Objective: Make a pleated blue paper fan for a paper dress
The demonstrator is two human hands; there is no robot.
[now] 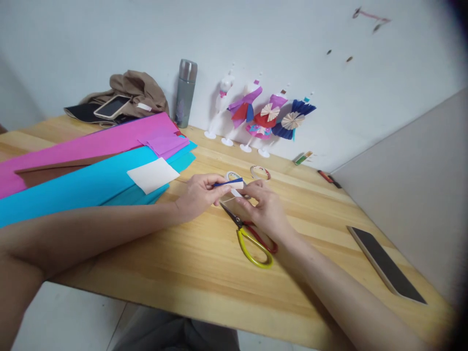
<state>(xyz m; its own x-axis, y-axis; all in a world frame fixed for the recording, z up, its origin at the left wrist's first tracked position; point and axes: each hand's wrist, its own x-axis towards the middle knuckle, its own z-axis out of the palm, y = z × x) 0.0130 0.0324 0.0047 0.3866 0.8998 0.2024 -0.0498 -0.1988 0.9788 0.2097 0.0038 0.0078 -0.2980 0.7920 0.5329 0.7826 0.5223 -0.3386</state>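
Observation:
My left hand (200,194) pinches a narrow strip of folded paper (234,184), cream with a dark blue edge. Close against it, my right hand (263,204) has thumb and fingers closed on a small white strip (236,193) that meets the folded paper; whether it is tape or paper I cannot tell. Just below the hands lie scissors (238,223) with one yellow and one red handle, blades slightly apart. Behind the fingers, a tape roll (233,176) is partly hidden. Another thin ring-shaped roll (260,172) rests beyond my right hand.
Pink paper (91,146), blue paper (91,183) and a white sheet (153,175) spread over the left. Several small mannequins in paper dresses (263,119) line the wall beside a grey flask (185,92). A phone (387,263) lies right; a brown cloth bundle (141,90) sits back left.

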